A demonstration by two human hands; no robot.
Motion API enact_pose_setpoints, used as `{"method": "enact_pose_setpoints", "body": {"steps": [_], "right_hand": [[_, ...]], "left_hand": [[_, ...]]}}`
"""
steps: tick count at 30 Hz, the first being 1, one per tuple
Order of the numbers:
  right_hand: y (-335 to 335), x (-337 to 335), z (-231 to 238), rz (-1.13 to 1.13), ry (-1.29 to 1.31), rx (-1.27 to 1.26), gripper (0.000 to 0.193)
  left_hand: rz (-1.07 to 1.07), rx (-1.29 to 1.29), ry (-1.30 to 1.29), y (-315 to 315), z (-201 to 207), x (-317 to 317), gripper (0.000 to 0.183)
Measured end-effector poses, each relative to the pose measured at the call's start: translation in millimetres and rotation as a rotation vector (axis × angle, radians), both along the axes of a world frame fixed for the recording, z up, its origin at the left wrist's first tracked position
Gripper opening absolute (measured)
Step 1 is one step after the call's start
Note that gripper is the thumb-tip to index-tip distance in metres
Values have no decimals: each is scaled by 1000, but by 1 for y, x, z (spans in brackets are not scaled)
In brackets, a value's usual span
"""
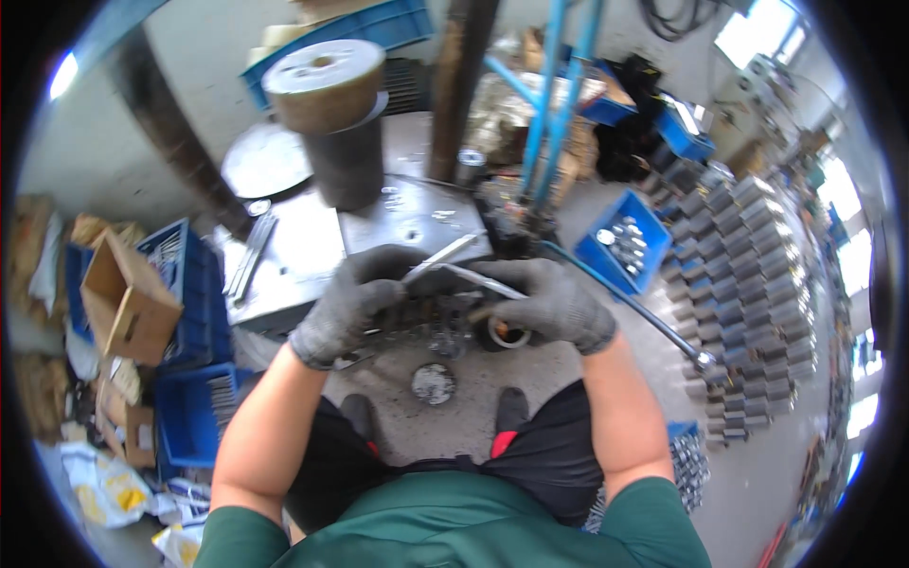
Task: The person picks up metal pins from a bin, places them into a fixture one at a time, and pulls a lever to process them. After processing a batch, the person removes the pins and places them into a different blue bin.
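Note:
My left hand (355, 301) and my right hand (549, 303), both in dark grey work gloves, are held together in front of me over the near edge of a steel machine table (312, 248). Between them they grip thin bright metal strips (454, 265), one slanting up to the right, one curving toward the right glove. Below the hands sit a dark ring-shaped part (504, 333) and a small round metal disc (433, 383) on the floor.
A large dark cylinder with a pale round top (331, 114) stands on the table. Blue crates (194, 293) and cardboard boxes (128, 298) are at the left. A blue bin of metal parts (623, 241) and rows of stacked grey parts (748, 275) lie at the right.

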State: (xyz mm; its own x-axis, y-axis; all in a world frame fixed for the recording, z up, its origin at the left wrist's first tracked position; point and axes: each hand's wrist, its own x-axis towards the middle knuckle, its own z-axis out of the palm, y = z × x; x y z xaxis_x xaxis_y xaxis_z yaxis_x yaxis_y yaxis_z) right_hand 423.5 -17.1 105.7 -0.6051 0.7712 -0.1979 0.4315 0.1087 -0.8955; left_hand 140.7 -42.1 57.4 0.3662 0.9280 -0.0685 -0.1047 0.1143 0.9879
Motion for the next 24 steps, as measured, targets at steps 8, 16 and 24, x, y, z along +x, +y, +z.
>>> {"method": "enact_pose_setpoints", "body": {"steps": [8, 16, 24], "right_hand": [[5, 6, -17, -49, 28, -29, 54], [1, -6, -20, -62, -60, 18, 55], [-4, -15, -16, -20, -70, 94, 50]], "left_hand": [[-87, -95, -108, 8, -4, -10, 54], [21, -43, -198, 13, -13, -8, 45], [-8, -82, -213, 11, -14, -9, 44]]}}
